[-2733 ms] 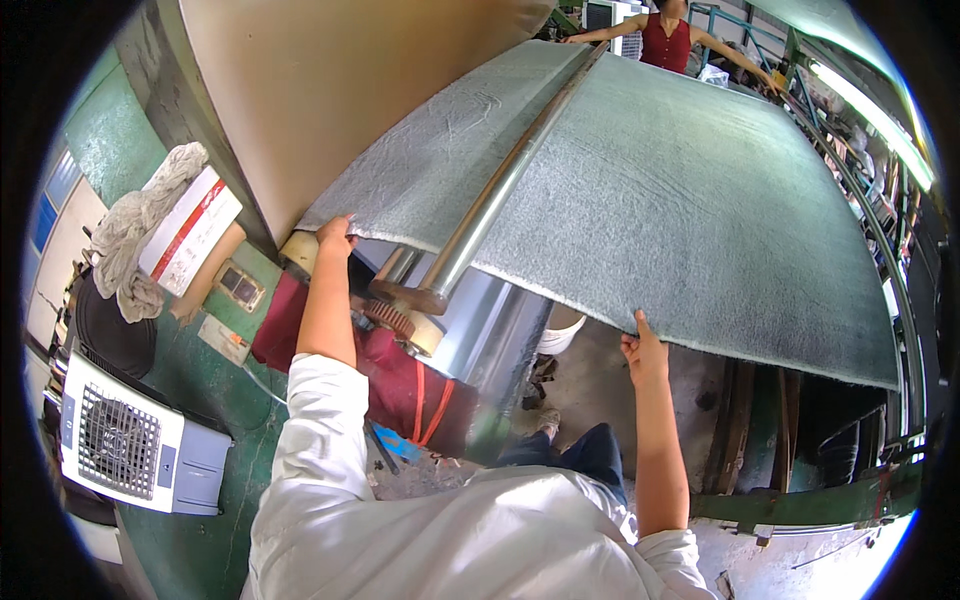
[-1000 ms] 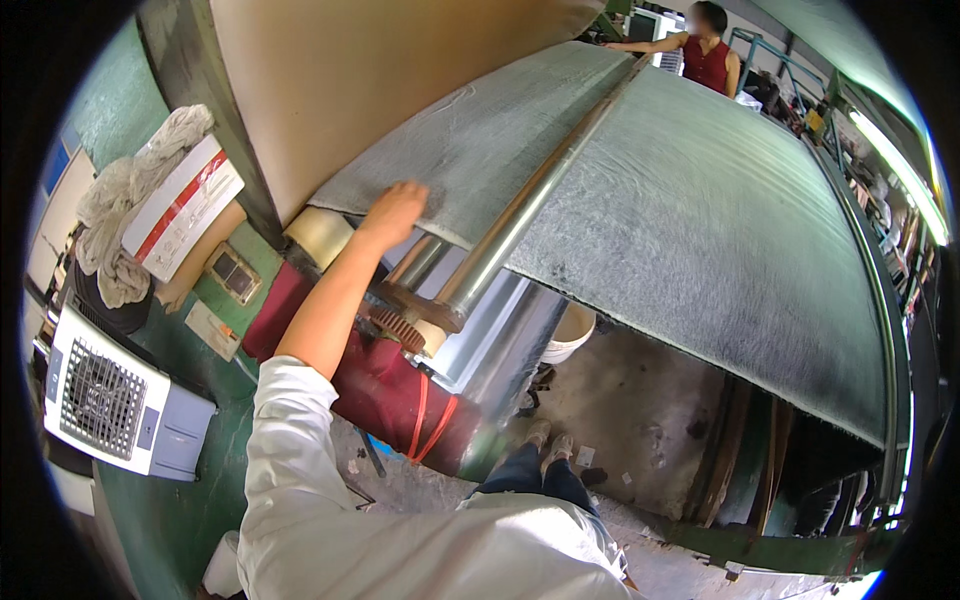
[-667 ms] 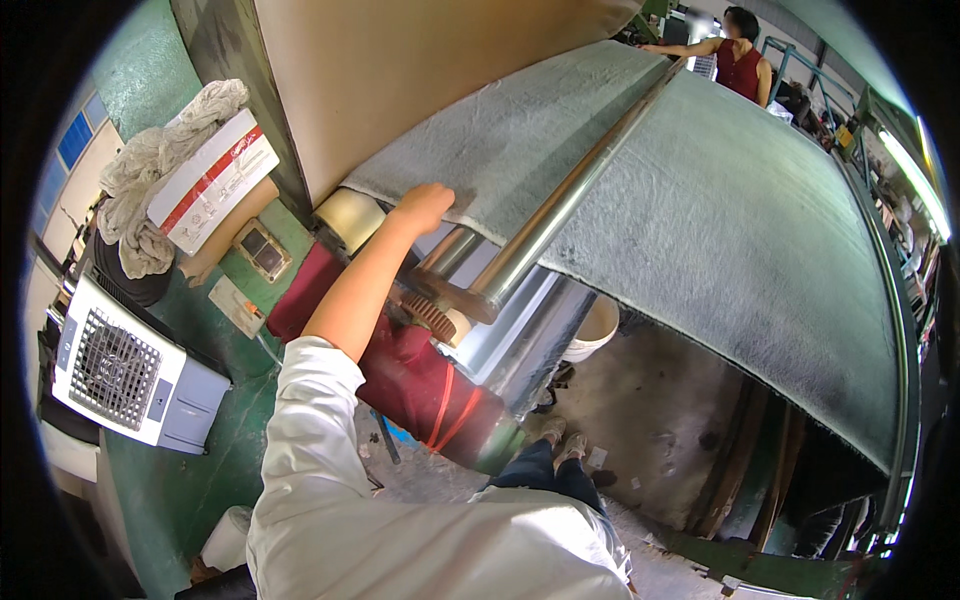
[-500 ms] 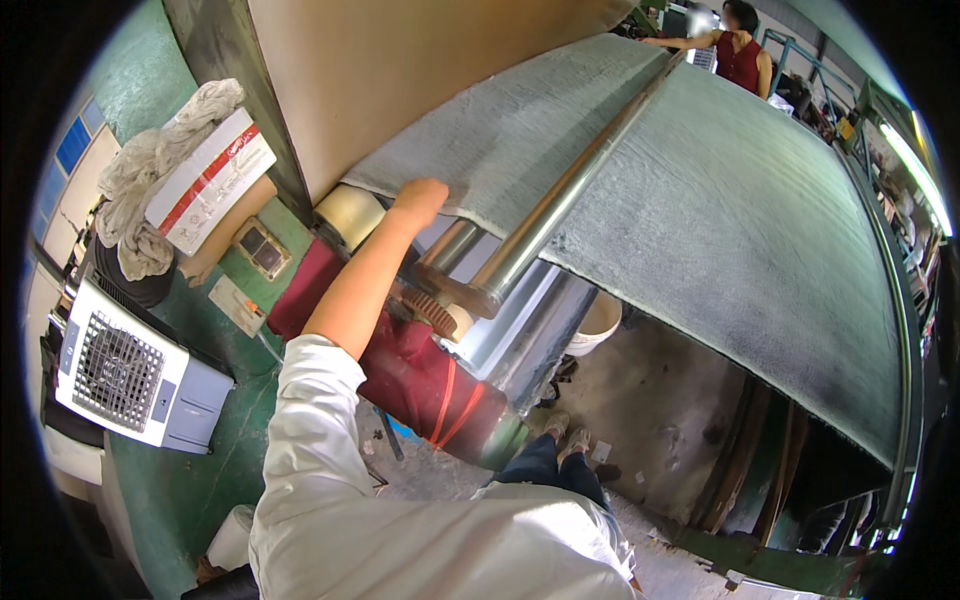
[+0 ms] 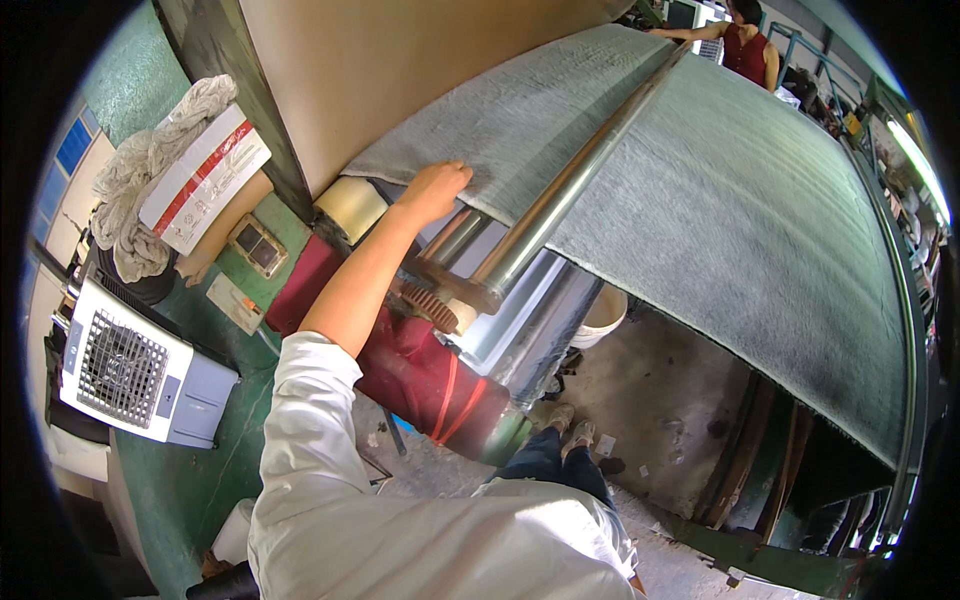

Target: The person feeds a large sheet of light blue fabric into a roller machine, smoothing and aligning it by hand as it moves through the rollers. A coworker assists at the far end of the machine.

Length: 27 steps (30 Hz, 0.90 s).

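Note:
My left arm, in a white sleeve, reaches out over the machine's end. The fingers of my left hand [image 5: 437, 192] are closed on the near edge of a wide grey fabric [image 5: 740, 210], which looks soft and napped. Beside that hand, a long shiny metal roller [image 5: 590, 165] lies across the cloth. Under the fabric's edge a second, shorter stretch of metal roller [image 5: 458, 235] shows. A brown toothed gear [image 5: 430, 305] sits below my forearm at the rollers' end. My right hand is out of the picture.
At the far end a person in a dark red top [image 5: 745, 55] reaches an arm to the fabric. A large tan sheet or panel [image 5: 400, 80] rises behind. Left are a white box [image 5: 205, 185] and an air cooler [image 5: 140, 370]. A white bucket [image 5: 602, 318] stands below the cloth.
My left hand has moved a little to the right and away from me, pulling the fabric's edge with it. The edge near the roller has shifted to the right.

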Available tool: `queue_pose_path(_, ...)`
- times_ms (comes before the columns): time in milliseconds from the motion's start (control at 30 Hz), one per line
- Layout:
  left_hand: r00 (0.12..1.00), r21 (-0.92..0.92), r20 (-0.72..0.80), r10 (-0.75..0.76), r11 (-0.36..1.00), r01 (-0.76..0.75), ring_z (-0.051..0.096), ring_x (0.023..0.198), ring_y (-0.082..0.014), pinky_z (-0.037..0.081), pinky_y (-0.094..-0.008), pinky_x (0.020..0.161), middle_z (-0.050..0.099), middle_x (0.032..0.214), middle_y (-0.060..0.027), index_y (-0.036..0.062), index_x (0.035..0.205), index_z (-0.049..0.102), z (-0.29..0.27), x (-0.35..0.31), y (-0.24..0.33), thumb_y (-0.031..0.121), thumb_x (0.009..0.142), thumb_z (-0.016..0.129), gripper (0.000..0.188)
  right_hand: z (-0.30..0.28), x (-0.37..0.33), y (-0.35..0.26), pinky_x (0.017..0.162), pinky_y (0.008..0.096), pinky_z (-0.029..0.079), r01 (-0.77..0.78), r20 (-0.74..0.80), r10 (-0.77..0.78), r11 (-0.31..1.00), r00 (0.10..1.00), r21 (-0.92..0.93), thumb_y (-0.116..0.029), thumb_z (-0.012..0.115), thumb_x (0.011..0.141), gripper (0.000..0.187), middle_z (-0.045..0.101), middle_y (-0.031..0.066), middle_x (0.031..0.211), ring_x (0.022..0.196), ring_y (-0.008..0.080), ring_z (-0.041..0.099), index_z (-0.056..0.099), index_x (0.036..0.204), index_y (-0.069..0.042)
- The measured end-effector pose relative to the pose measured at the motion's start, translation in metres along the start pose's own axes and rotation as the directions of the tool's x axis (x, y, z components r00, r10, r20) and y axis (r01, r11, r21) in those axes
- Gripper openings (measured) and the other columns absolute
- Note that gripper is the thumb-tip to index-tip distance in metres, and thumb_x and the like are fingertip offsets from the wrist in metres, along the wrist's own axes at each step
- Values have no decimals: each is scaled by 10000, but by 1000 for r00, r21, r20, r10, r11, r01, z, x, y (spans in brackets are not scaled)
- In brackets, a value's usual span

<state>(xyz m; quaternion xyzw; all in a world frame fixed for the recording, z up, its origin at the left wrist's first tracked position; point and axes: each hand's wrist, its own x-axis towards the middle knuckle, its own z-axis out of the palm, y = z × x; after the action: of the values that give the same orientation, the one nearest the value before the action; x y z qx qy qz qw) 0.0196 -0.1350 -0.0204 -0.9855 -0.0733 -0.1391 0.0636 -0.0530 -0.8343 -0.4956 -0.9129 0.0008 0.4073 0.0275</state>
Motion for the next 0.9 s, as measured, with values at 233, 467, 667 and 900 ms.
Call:
queue_pose_path(233, 975, 72, 143, -172, 984, 163, 598, 898, -361, 488, -438, 756, 622, 892, -202, 15, 838, 623, 18, -8, -21, -89, 685, 549, 200, -2, 3, 3, 639, 434, 513, -7, -3, 7, 1000, 1000, -6, -347, 584, 770, 333, 660, 126, 937, 814, 255, 651, 636, 960, -78)
queue_pose_path(467, 979, 169, 55, -198, 968, 186, 588, 955, -352, 484, -422, 807, 613, 959, -207, -8, 899, 601, 15, -7, -17, -75, 702, 551, 214, -1, -1, 2, 637, 428, 512, -13, -8, 13, 1000, 1000, -5, -349, 584, 764, 332, 661, 125, 939, 823, 254, 651, 640, 954, -82)
queue_pose_path(667, 996, 35, -80, 50, 998, -48, 579, 960, -363, 480, -424, 818, 604, 978, -214, -30, 922, 583, 8, 2, -2, -84, 683, 553, 247, 1, 0, 3, 636, 424, 510, -20, -16, 20, 1000, 1000, -9, -350, 584, 758, 331, 661, 124, 942, 831, 252, 650, 644, 948, -86)
queue_pose_path(900, 966, 40, 230, -122, 992, 116, 602, 891, -373, 495, -435, 724, 618, 906, -223, -15, 803, 626, 4, -4, -10, -100, 666, 555, 177, 10, 3, 13, 634, 418, 509, -14, -32, 13, 999, 999, -36, -352, 585, 752, 330, 661, 123, 944, 841, 251, 650, 648, 942, -90)
